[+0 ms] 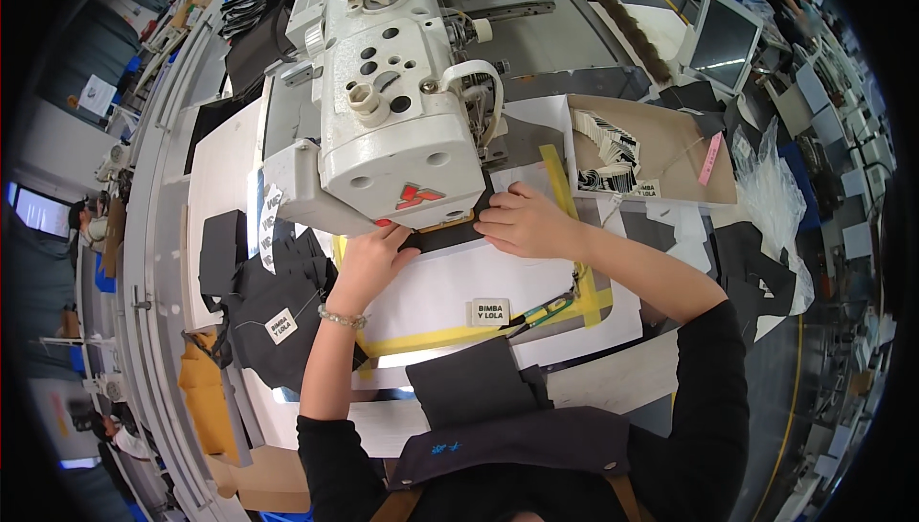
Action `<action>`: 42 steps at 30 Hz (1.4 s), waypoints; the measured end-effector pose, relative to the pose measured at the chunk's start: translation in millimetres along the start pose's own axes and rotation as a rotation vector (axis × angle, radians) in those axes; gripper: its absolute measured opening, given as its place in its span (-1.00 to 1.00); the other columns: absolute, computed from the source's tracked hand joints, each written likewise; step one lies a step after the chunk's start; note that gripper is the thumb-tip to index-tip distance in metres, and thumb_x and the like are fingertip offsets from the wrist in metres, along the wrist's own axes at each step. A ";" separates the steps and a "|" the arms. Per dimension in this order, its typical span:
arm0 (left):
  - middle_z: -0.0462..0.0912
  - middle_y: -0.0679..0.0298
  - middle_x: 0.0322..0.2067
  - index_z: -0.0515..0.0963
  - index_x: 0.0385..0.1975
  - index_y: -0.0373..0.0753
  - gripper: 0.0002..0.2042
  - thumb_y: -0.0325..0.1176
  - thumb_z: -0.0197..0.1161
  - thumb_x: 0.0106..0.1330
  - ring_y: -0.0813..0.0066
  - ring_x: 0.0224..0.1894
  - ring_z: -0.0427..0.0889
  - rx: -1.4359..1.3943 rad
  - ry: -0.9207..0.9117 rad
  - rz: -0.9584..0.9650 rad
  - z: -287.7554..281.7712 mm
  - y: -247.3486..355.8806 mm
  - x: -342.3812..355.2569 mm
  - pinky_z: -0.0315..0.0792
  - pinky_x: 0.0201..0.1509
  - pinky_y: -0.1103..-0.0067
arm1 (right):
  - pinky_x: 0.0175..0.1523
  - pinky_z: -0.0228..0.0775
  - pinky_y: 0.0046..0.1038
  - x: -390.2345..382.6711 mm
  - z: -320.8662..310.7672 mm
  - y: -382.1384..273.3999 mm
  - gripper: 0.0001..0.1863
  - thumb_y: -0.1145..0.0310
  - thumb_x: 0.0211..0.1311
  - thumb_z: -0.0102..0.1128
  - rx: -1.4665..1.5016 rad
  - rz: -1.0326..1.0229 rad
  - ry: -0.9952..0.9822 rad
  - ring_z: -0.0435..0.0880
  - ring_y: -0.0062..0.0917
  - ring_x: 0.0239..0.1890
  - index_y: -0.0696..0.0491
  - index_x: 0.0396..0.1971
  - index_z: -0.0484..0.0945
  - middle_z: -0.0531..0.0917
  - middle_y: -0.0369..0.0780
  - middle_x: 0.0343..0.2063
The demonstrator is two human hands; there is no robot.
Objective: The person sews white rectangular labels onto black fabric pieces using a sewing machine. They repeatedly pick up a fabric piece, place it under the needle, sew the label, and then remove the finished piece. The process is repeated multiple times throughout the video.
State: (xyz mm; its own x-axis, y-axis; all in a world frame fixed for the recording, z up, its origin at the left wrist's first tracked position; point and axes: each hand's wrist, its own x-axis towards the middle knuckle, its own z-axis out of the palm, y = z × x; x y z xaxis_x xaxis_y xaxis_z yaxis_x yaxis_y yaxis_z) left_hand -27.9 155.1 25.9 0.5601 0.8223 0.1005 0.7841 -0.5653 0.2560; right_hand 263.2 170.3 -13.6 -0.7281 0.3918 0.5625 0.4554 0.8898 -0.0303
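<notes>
A strip of black fabric (450, 238) lies under the front of a white industrial sewing machine (397, 163). My left hand (369, 261), with a beaded bracelet at the wrist, is closed at the fabric's left end; the machine head partly hides its fingertips. On the right end my right hand (525, 221) has its fingers bent and pressed together on the fabric. The needle area is hidden behind the machine head. Nearer me, a small white printed label (490, 311) rests on the white sheet (431, 302), beside thread snips (546, 313).
Yellow tape (421, 340) borders the work surface. Black fabric pieces (278, 302) are heaped at left, one bearing a label. A cardboard box (684, 148) at right holds several labels and a pink slip. Folded black fabric (469, 383) lies at the near edge. Clear plastic (771, 196) hangs far right.
</notes>
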 end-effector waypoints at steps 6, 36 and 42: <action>0.65 0.31 -0.36 0.61 -0.31 -0.25 -0.82 -0.39 0.34 0.08 0.35 -0.28 0.66 0.147 0.104 0.127 -1.5 1.5 -2.8 0.54 -0.20 0.48 | 0.03 0.16 -0.34 -0.2 -15.4 -7.3 -0.83 0.37 0.02 0.22 -0.039 0.095 -0.159 0.48 -0.57 -0.09 -0.04 -0.33 0.67 0.61 -0.43 -0.33; 0.64 0.30 -0.34 0.61 -0.32 -0.27 -0.81 -0.46 0.23 0.04 0.46 -0.20 0.62 0.256 0.359 0.306 44.3 43.3 -1.1 0.44 -0.19 0.52 | -0.04 0.20 -0.38 -15.2 -33.4 -10.9 -0.90 0.42 -0.06 0.16 -0.233 0.044 -0.212 0.48 -0.59 -0.33 -0.03 -0.48 0.46 0.40 -0.36 -0.48; 0.63 0.27 -0.33 0.61 -0.32 -0.30 -0.81 -0.46 0.24 0.04 0.45 -0.19 0.62 0.278 0.330 0.355 36.6 42.2 -20.8 0.43 -0.19 0.52 | -0.19 0.21 -0.46 -4.0 -41.7 -28.7 -0.89 0.40 -0.07 0.17 -0.261 -0.010 -0.194 0.46 -0.60 -0.37 -0.03 -0.48 0.45 0.38 -0.37 -0.49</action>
State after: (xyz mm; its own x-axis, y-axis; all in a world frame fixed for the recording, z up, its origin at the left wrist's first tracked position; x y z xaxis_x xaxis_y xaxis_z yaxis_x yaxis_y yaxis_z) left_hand 3.2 111.8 -0.5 0.7242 0.5299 0.4414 0.6288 -0.7702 -0.1071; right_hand 274.4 133.5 19.4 -0.8057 0.4431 0.3931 0.5456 0.8135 0.2013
